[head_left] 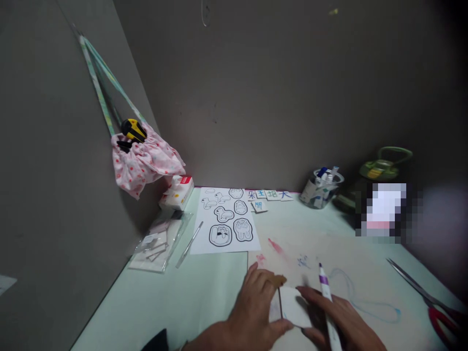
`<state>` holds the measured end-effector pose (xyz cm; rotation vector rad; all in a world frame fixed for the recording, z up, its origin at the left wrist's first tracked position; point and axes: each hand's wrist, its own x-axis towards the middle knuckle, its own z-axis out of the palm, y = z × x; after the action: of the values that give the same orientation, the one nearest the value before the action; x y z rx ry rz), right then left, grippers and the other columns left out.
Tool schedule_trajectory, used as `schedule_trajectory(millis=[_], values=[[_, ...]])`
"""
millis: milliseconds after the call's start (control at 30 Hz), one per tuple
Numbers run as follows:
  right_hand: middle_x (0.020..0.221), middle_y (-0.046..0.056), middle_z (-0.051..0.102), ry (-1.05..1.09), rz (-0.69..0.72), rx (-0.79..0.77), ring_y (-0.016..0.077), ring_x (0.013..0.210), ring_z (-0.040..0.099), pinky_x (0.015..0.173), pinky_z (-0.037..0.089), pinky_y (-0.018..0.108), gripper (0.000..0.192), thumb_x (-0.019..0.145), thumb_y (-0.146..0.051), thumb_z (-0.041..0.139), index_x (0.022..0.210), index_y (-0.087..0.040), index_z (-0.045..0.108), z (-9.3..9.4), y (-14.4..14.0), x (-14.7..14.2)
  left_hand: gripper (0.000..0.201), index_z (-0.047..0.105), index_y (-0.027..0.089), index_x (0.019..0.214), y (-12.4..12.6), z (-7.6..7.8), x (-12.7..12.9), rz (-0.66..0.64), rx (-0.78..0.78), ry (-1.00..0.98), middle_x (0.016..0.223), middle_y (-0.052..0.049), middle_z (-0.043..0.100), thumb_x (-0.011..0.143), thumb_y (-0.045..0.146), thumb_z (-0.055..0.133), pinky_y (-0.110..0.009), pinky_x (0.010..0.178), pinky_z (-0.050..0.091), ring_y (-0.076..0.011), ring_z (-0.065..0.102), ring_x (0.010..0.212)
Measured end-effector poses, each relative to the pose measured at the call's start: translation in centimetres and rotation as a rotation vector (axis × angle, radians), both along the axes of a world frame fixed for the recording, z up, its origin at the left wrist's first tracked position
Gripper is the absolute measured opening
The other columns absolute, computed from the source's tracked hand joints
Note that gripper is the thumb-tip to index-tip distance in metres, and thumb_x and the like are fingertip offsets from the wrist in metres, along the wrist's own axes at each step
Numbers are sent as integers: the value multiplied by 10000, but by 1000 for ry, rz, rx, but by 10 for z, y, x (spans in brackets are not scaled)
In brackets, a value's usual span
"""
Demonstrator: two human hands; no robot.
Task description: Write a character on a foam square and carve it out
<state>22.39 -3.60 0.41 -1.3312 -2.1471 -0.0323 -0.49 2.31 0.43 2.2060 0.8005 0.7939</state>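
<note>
A small white square card (294, 306) with a dark edge lies between my two hands, low in the view. My left hand (252, 304) grips its left side with the thumb and fingers. At those fingertips is a brownish patch that I cannot make out. My right hand (340, 317) holds a white marker (326, 292) with a purple band, its tip pointing up and away. Fingers of this same hand also touch the card's right side. Underneath is a beige sheet (365, 258) with red, blue and purple marks.
Small lettered tiles (270, 195) lie behind a printed drawing sheet (226, 222). A pen (190, 243) and a plastic bag of cards (157, 246) are left. A cup of pens (321, 190) and scissors (426, 295) are right. A pink pouch (142, 161) hangs above a tissue pack (177, 192).
</note>
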Motion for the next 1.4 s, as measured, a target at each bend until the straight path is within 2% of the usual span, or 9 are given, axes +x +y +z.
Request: schedule_trajectory(millis=[167, 300, 533, 1033, 1233, 1400], values=[[1151, 78, 765, -13, -19, -27, 244, 912, 748, 738, 636, 356, 495, 899, -343, 682, 1363, -276, 522, 2, -6, 1, 763, 469, 129, 1331, -1, 4, -1, 0, -21, -2, 1269, -154, 612, 684, 141, 875, -639, 1195, 239, -326, 549, 1227], [1163, 78, 760, 16, -28, -38, 246, 913, 742, 747, 630, 367, 489, 894, -322, 686, 1355, -279, 529, 2, -7, -1, 853, 405, 140, 1399, -2, 2, 0, 35, -79, -4, 1248, -137, 619, 690, 159, 878, -661, 1191, 225, -326, 545, 1234], [1183, 71, 754, 29, 10, -86, 243, 926, 740, 754, 629, 357, 505, 871, -277, 709, 1351, -287, 553, 3, -3, -1, 667, 488, 156, 1306, -1, 4, 0, 15, -62, 29, 1252, -127, 616, 746, 233, 842, -633, 1195, 236, -312, 556, 1219], [1186, 81, 746, 84, -21, -125, 250, 953, 726, 774, 623, 376, 501, 882, -281, 700, 1363, -290, 563, 7, -7, -4, 706, 452, 162, 1341, -2, 4, -1, 14, -54, 38, 1260, -123, 608, 755, 224, 840, -633, 1185, 254, -308, 543, 1219], [1167, 80, 751, 76, -19, -121, 245, 930, 727, 758, 624, 375, 514, 864, -255, 709, 1357, -279, 566, 5, -7, -4, 653, 476, 152, 1318, -1, 4, 0, 15, -60, 51, 1261, -122, 607, 769, 230, 822, -650, 1183, 245, -308, 543, 1216], [1181, 72, 746, 112, -27, -148, 236, 951, 719, 779, 615, 363, 522, 867, -244, 708, 1366, -289, 560, 8, -7, -5, 685, 485, 135, 1312, -3, 4, -1, 15, -68, 45, 1262, -136, 605, 733, 198, 844, -642, 1188, 244, -322, 537, 1226]])
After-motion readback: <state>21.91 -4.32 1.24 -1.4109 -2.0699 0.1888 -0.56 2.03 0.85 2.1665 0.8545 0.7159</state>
